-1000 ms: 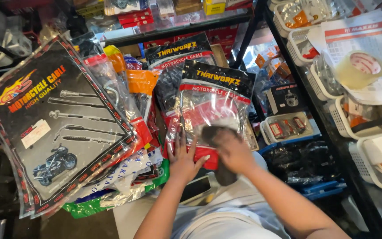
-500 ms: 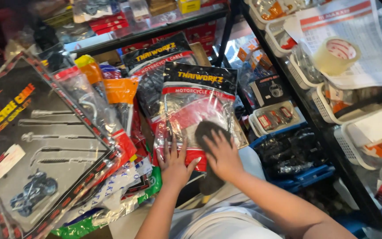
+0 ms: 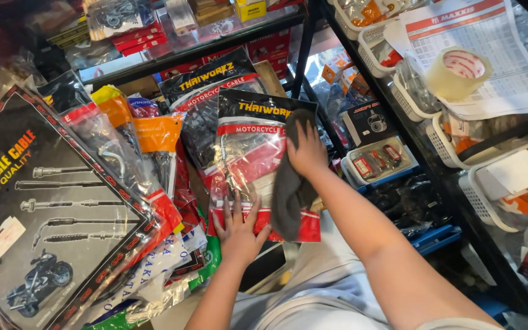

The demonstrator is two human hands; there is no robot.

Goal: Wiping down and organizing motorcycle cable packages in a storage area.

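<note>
Two bare hands work on one clear plastic packet with a black top and a red lower band, which stands upright among other packets in front of a dark metal shelf.

1. Left hand: nearest the camera. The palm lies flat against the red band at the bottom of the packet, fingers spread apart and pointing up. It presses on the packet rather than closing around it.
2. Right hand: higher up, at the right side of the packet. The fingers are pressed down on a dark grey cloth, holding it against the packet front. The cloth hangs from under the hand down to the red band, just beside the left hand.
3. Left of the packet: a stack of overlapping packets with orange and red labels, and nearer the left edge a large flat black packet printed with cables and a motorcycle.
4. Behind the packet: a second similar black-topped packet, leaning against the shelf.
5. Far right: white plastic baskets on a rack, with a printed sheet and a roll of tape resting on top.
</note>
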